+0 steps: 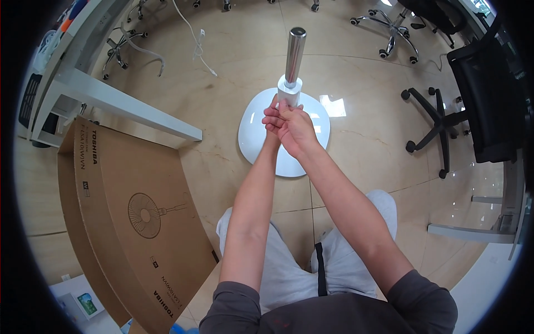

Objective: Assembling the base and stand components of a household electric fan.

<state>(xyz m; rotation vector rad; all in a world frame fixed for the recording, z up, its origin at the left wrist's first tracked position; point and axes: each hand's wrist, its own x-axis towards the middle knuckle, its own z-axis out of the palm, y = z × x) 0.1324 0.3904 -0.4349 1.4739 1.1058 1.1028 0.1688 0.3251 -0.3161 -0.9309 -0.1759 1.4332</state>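
Note:
A fan stand rises before me, with a glossy white rounded base (256, 131) flat on the floor. Its upright pole has a white collar (290, 92) low down and a chrome tube (295, 55) above, topped with a dark cap. My right hand (295, 129) is closed at the white lower part of the pole, thumb against it and fingers curled toward the left. Behind it, my left hand (272, 114) reaches the same part from the left side; most of its fingers are hidden by the right hand and the pole.
A large open cardboard box (150, 234) with a fan drawing leans at my left, below a white table leg (133, 106). A white cable (199, 44) lies on the tiles. Wheeled office chairs (439, 119) stand to the right and at the back.

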